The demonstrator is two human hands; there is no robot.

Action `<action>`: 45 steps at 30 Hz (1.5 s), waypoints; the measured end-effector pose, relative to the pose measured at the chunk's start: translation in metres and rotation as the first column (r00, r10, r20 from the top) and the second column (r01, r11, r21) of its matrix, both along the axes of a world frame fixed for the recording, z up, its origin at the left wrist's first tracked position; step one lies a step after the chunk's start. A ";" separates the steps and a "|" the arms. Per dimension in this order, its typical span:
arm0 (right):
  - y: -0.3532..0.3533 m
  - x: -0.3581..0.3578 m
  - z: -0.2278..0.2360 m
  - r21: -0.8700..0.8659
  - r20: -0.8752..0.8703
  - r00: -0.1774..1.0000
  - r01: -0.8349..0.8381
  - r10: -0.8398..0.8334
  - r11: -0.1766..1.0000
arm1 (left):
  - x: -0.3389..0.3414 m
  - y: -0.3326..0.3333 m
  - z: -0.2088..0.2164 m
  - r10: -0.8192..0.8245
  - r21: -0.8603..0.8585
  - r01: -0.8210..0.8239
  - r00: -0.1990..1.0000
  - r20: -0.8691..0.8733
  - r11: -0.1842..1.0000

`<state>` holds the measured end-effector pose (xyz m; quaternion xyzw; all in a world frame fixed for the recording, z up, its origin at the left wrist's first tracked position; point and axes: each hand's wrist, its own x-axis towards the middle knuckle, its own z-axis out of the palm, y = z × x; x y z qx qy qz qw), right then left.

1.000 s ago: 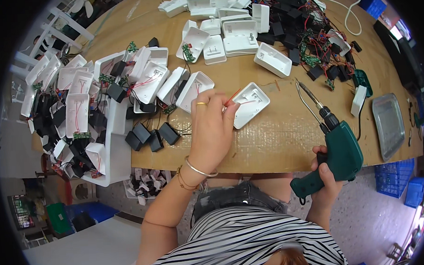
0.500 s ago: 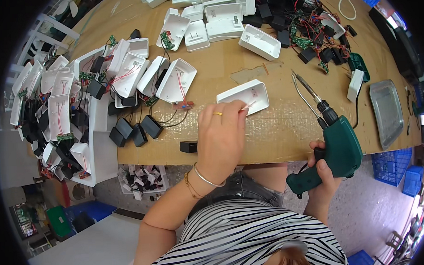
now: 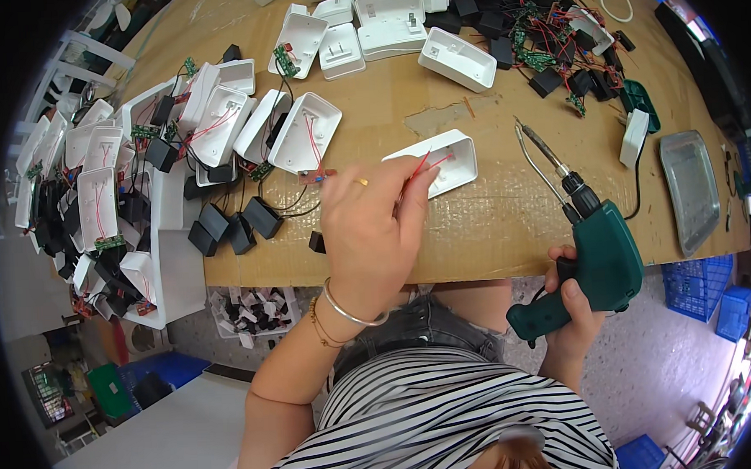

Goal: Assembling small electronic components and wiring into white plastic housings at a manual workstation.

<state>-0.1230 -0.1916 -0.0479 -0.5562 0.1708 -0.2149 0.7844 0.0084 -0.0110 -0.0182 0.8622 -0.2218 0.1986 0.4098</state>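
White housing shell [image 3: 441,160] lies on the cardboard-covered table [image 3: 493,229], just beyond the left hand [image 3: 373,226], its long axis running left to right with a slight upward tilt toward the right. Thin red wires [image 3: 427,161] run from its open cavity back to the left fingertips [image 3: 407,183], which pinch them closed — the thumb side is hidden, so how firmly I cannot tell. The left hand is plainly the nearer one. The right hand [image 3: 573,310] sits off the table edge, fingers wrapped tight around the grip of a green soldering gun [image 3: 599,262] — its metal tip [image 3: 531,140] points up and left, ending near the shell's right end but apart from it.
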 end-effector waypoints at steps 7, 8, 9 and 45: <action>0.006 -0.006 -0.002 0.000 0.001 1.000 -0.023 0.023 1.000 | 0.002 -0.014 -0.033 -0.007 0.126 -0.002 0.998 0.067 0.992; 0.008 -0.008 -0.003 -0.044 -0.028 0.999 -0.032 0.031 0.999 | 0.002 -0.016 -0.036 -0.006 0.125 -0.002 0.998 0.063 0.992; 0.010 -0.010 -0.003 -0.087 -0.058 0.998 -0.042 0.037 0.995 | 0.002 -0.018 -0.038 0.031 0.116 -0.039 0.997 0.064 0.993; 0.013 -0.023 -0.008 -0.290 -0.336 0.939 -0.172 0.068 0.941 | -0.002 -0.033 -0.057 0.085 0.194 -0.111 0.986 0.140 0.975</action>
